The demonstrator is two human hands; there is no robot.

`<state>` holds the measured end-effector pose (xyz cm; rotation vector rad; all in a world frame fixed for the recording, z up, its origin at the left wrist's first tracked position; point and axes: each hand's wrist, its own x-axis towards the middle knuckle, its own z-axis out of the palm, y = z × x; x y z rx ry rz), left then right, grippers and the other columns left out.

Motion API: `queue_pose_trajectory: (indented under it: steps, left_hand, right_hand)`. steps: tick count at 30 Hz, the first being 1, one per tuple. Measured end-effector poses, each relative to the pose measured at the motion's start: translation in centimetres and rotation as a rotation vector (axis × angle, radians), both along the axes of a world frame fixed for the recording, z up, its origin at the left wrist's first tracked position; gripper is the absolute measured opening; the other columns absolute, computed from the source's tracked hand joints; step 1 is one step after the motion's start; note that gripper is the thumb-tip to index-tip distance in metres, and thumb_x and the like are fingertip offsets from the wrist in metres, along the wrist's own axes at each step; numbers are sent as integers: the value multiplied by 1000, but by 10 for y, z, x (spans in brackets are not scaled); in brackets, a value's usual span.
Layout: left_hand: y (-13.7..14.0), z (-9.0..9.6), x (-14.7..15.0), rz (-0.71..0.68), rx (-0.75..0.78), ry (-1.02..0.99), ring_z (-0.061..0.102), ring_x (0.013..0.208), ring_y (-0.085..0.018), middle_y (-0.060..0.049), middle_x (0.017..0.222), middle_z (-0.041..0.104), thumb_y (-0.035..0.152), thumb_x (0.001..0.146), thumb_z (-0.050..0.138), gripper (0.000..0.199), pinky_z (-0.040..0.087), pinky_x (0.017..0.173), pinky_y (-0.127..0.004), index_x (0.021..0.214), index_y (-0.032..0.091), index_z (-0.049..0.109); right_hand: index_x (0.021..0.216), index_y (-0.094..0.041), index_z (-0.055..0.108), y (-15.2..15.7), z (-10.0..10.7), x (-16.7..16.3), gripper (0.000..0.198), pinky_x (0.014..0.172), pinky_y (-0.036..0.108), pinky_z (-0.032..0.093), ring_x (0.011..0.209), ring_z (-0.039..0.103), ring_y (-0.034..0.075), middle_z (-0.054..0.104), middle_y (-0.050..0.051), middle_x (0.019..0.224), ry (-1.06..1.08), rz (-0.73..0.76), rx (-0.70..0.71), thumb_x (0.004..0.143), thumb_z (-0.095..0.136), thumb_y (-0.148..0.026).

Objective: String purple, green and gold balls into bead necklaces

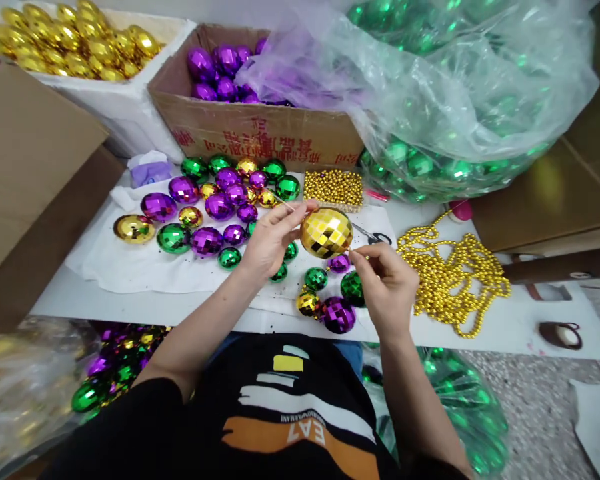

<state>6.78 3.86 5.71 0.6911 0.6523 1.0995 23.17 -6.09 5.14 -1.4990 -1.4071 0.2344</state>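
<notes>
Closer to the body than the left hand (273,240) and right hand (389,283), a black T-shirt (205,427) bears a yellow patch (288,363), a ragged white stripe (300,408) and an orange stripe (253,433) with pale "EA7" letters (307,432). Its short sleeve (153,410) ends well behind the left hand. Blue cloth (351,357) shows below the right hand.

Only txt I can make out: the black tee (200,427) has a big "EA7" on its orange stripe (250,430), w/ tiny lettering beside it, prob "EMPORIO ARMANI" but v blurry tbh. Cardboard box (300,123) has red Chinese chars on the front, "公司" (= "co.") legible, rest too fuzzy imo.
</notes>
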Motion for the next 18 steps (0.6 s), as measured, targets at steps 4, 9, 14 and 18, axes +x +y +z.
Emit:
queue_pose_trajectory:
  steps: [4, 9, 14, 18]
  left_hand:
    - [15, 38, 13, -23, 127, 12, 62, 127, -25, -5, 109, 77, 16, 84, 73, 9, 52, 101, -33, 76, 17, 76]
    - [12, 94, 25, -93, 446, 70, 62, 127, -23, -2, 104, 76, 9, 91, 62, 27, 49, 106, -33, 69, 15, 76]
    - [4, 127, 34, -38, 757, 132, 70, 109, -15, 0, 100, 76, 5, 91, 60, 25, 51, 102, -25, 76, 12, 79]
    - [8, 134, 33, 83, 735, 175, 68, 115, -15, 11, 91, 74, 14, 94, 54, 33, 45, 104, -27, 73, 19, 79]
  right_hand:
    - [87, -17, 70, 12, 12, 21, 14, 55, 23, 44, 61, 56, 10, 66, 0, 75, 85, 125, -78, 92, 62, -27]
    - [118, -22, 68, 23, 55, 21, 27, 73, 30, 54, 100, 66, 18, 70, 7, 112, -65, 80, 60, 97, 57, -34]
    - [94, -20, 72, 43, 72, 5, 18, 77, 31, 55, 87, 67, 16, 72, 3, 91, -54, 304, 2, 95, 60, -34]
    - [93, -18, 69, 56, 65, 0, 24, 59, 24, 51, 69, 64, 11, 72, 2, 83, 98, 476, -91, 97, 59, -40]
